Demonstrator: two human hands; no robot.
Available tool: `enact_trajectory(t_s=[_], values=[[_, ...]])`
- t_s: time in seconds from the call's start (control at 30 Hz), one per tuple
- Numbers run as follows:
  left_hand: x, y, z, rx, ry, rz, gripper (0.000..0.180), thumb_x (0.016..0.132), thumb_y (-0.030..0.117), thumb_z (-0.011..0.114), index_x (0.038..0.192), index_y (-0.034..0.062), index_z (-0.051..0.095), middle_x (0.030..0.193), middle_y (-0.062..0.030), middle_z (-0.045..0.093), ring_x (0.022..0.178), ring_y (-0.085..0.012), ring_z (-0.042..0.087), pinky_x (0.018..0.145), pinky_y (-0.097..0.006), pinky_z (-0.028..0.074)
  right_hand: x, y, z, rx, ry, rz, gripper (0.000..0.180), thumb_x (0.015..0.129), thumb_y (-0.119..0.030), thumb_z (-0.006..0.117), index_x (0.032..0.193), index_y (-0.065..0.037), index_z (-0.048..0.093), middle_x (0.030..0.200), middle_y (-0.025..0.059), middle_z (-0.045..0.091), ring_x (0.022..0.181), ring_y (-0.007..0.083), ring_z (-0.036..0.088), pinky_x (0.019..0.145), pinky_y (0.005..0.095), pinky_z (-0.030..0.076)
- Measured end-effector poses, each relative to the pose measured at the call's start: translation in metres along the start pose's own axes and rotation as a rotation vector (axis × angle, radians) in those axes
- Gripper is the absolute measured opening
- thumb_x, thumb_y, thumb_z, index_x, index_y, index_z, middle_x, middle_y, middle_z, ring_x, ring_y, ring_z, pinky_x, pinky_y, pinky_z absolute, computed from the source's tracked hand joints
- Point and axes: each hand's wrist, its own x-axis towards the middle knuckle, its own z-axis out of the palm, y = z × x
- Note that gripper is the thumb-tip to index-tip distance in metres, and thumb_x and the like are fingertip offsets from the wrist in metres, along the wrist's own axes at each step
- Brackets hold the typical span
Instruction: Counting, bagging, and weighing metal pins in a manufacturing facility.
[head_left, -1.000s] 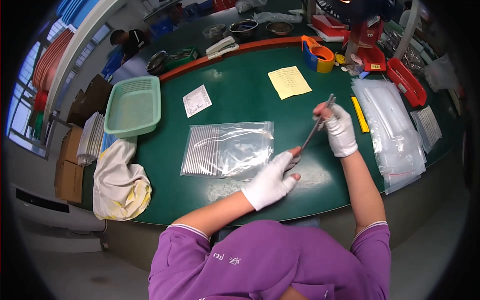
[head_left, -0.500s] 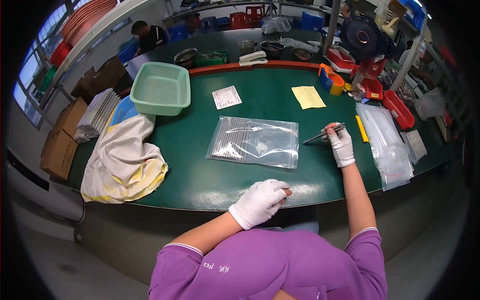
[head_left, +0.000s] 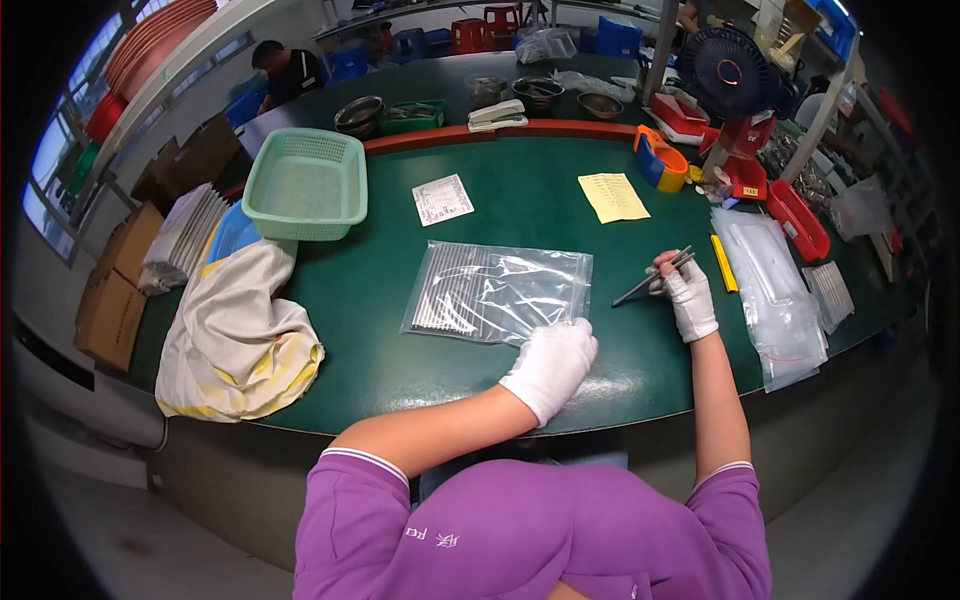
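A clear zip bag (head_left: 495,292) with rows of thin metal pins inside lies flat on the green table (head_left: 540,200). My left hand (head_left: 553,365), in a white glove, rests on the bag's near right corner with the fingers curled. To the right of the bag, my right hand (head_left: 688,295), also gloved, grips metal tweezers (head_left: 652,278), whose tips point left toward the bag.
A green plastic basket (head_left: 305,185) and a crumpled cloth (head_left: 238,335) sit at the left. A paper slip (head_left: 442,199), a yellow note (head_left: 613,196), an orange tape dispenser (head_left: 660,162), red trays (head_left: 797,217) and a pile of clear bags (head_left: 775,290) lie beyond and to the right. Another person (head_left: 290,70) works far back.
My left hand has moved up from the table's near edge onto the bag's corner. My right hand holds the tweezers in about the same place; the view has shifted slightly.
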Motion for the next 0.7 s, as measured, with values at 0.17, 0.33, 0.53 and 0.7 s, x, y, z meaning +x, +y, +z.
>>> enact_trajectory(t_s=[0.17, 0.33, 0.53, 0.7], values=[[-0.01, -0.009, -0.011, 0.06, -0.053, 0.038, 0.008, 0.072, 0.009, 0.05, 0.073, 0.005, 0.057, 0.074, -0.0098, 0.052, 0.067, -0.0236, 0.058, 0.056, -0.034, 0.049, -0.015, -0.003, 0.019, 0.012, -0.124, -0.156, 0.013, 0.083, -0.012, 0.058, 0.091, -0.003, 0.054, 0.084, 0.0051, 0.056, 0.069, 0.0101, 0.054, 0.063, 0.0215, 0.047], [-0.033, -0.025, -0.037, 0.079, -0.043, 0.128, 0.004, 0.069, 0.009, 0.053, 0.072, 0.0068, 0.052, 0.072, -0.0081, 0.05, 0.064, -0.0243, 0.056, 0.053, -0.035, 0.048, -0.012, -0.002, 0.01, 0.017, 0.023, -0.2, 0.016, 0.085, -0.02, 0.056, 0.09, -0.005, 0.053, 0.078, 0.0042, 0.057, 0.064, 0.0083, 0.053, 0.057, 0.0194, 0.045], [-0.044, -0.033, -0.042, 0.054, 0.105, 0.1, 0.013, 0.068, 0.011, 0.059, 0.072, 0.0077, 0.048, 0.073, -0.0075, 0.047, 0.065, -0.0247, 0.055, 0.052, -0.036, 0.046, -0.017, -0.019, 0.016, 0.23, -0.341, 0.325, 0.03, 0.087, -0.035, 0.05, 0.09, -0.005, 0.051, 0.061, 0.0056, 0.056, 0.037, 0.0037, 0.037, 0.034, 0.0178, 0.029], [-0.039, -0.026, -0.018, 0.036, 0.164, 0.098, 0.012, 0.068, 0.011, 0.059, 0.073, 0.0077, 0.048, 0.072, -0.0079, 0.047, 0.066, -0.0248, 0.055, 0.052, -0.036, 0.046, -0.034, -0.067, 0.073, -0.142, -0.782, 0.594, 0.027, 0.085, -0.032, 0.051, 0.09, -0.007, 0.06, 0.059, 0.002, 0.055, 0.04, 0.0045, 0.035, 0.037, 0.0196, 0.027]])
